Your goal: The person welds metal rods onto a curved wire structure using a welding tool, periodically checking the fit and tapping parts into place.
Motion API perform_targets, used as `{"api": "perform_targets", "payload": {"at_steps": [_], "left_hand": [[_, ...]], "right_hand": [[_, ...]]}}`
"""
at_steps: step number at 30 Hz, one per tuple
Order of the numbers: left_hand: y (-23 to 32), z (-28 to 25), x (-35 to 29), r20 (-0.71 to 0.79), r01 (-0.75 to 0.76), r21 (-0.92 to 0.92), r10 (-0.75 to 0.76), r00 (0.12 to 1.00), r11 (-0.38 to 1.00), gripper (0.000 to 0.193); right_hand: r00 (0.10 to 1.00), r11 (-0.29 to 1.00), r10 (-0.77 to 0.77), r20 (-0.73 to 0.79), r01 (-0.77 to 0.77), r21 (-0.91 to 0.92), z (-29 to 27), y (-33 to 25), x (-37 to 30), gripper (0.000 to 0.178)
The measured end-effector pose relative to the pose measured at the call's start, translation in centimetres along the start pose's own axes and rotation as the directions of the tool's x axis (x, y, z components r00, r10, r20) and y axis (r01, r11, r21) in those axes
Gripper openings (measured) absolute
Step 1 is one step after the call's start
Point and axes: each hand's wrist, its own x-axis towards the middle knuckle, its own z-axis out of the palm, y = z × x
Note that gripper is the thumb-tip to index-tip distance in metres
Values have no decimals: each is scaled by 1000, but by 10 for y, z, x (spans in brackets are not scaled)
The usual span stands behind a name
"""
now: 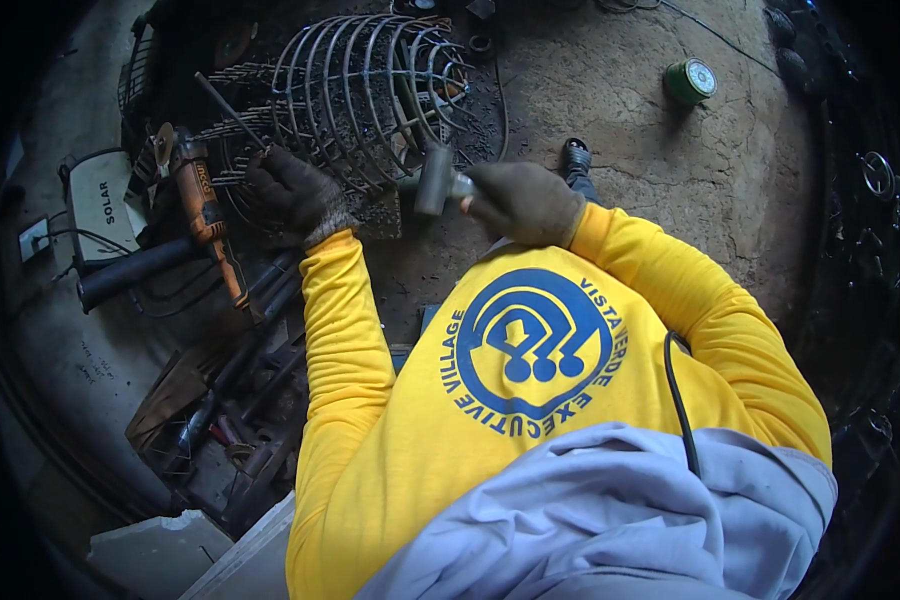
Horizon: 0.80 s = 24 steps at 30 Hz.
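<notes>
Dark work gloves cover both my hands. My left hand (295, 195) is closed around the lower end of a thin metal rod (228, 108), which slants up and away to the left. To the right, my right hand (525, 203) grips a hammer (433, 180); its blocky grey head stands by a dark metal block (380, 218). Whether the two touch, I cannot tell. Just beyond my hands lies a rounded cage of curved metal bars (360, 75), and its near bars come close to my left glove. The rod's lower tip is hidden in the glove.
An orange angle grinder (202, 205) lies left of my left hand, beside a pale box (108, 208) with cables and a dark tube (135, 275). Scrap metal (235, 430) is heaped at lower left. A green round tin (690, 80) stands at far right, beyond a sandalled foot (576, 158).
</notes>
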Motion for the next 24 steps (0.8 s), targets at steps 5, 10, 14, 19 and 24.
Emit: {"api": "perform_targets", "payload": {"at_steps": [5,10,14,19,24], "left_hand": [[6,-2,-3,15,69,-86,-68,998,994,34],[-1,-3,-2,50,54,-80,-50,998,995,34],[9,0,-6,41,157,-223,-151,988,962,29],[3,-1,-9,182,388,-335,-345,921,859,25],[0,-2,-12,180,342,-290,-300,937,894,26]], "right_hand": [[990,985,-139,21,136,102,-3,4,-8,36],[996,989,-91,4,90,121,-8,17,-18,34],[965,908,205,-166,-124,401,-25,35,-21,44],[878,876,439,-192,-371,308,-73,48,25,49],[923,943,333,-194,-329,58,-139,77,132,47]]}}
